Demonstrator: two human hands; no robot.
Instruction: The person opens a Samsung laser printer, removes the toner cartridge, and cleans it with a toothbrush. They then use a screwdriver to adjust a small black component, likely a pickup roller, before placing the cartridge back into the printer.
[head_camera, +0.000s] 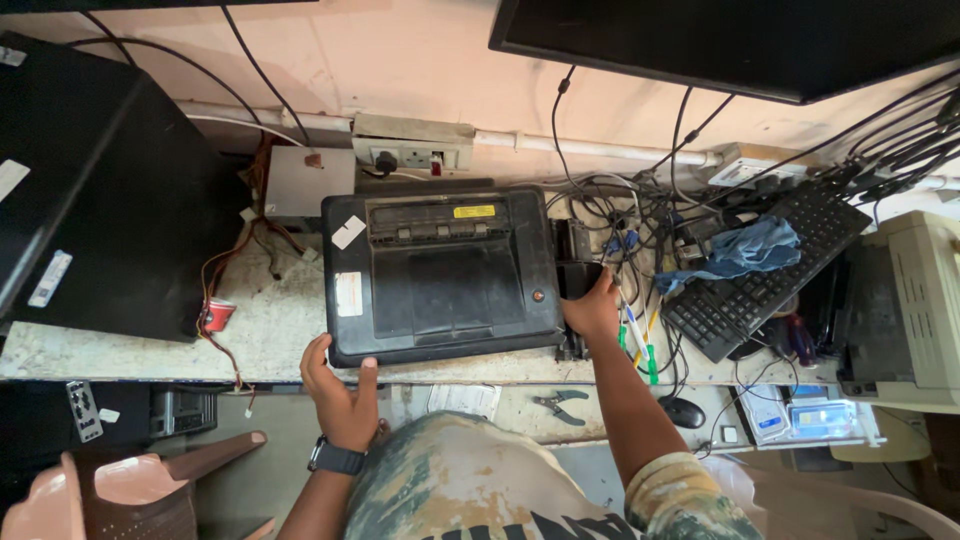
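A black desktop printer (440, 275) lies on the stone worktop (270, 330), its top facing up at me. My left hand (338, 392) grips its front left corner, thumb on the top edge, a dark watch on the wrist. Against the printer's right side, my right hand (593, 310) rests beside a black part (575, 275) that sticks out there. Both hands hold the printer between them.
A black computer case (90, 190) stands at the left. A black keyboard (765, 270) with a blue cloth (745, 248) lies at the right amid tangled cables. A beige printer (915, 310) sits far right. Pliers (560, 404) and a mouse (683, 411) lie on the lower shelf.
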